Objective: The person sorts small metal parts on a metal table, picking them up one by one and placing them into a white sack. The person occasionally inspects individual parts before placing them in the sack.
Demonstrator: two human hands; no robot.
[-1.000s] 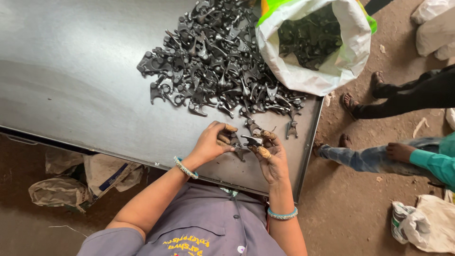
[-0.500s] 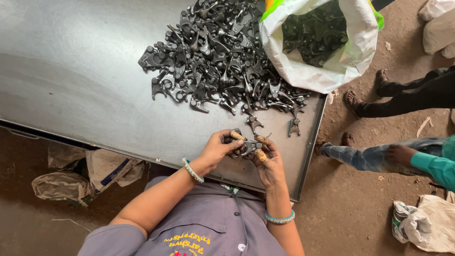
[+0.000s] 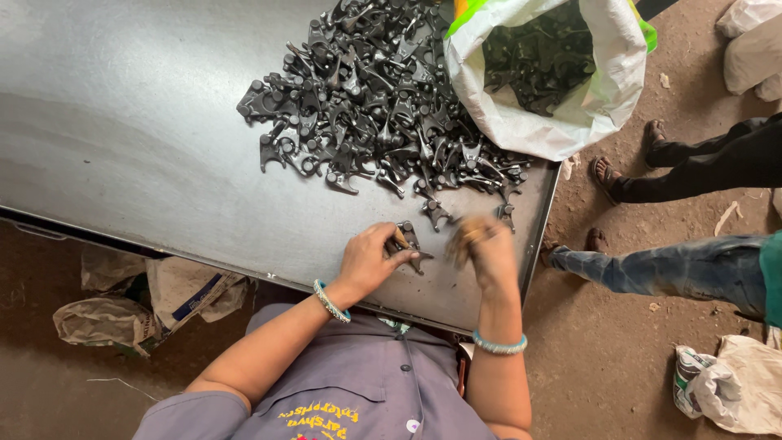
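Observation:
My left hand (image 3: 371, 261) grips a small dark forked metal part (image 3: 410, 242) just above the near edge of the grey metal table (image 3: 138, 147). My right hand (image 3: 487, 248) hovers a little to the right of it, blurred by motion, fingers curled; whether it holds anything is unclear. A big heap of the same dark metal parts (image 3: 366, 106) spreads over the far right of the table. Both wrists wear bead bracelets.
A white woven sack (image 3: 529, 114) holding more dark parts leans at the table's far right corner. Two other people's legs and sandalled feet (image 3: 652, 163) stand on the dirt floor at right. Crumpled bags (image 3: 147, 301) lie under the table; another sack (image 3: 725, 383) lies at lower right.
My hands were together on one part near the table edge. The right hand has pulled away to the right and blurs, while the left keeps hold of the part.

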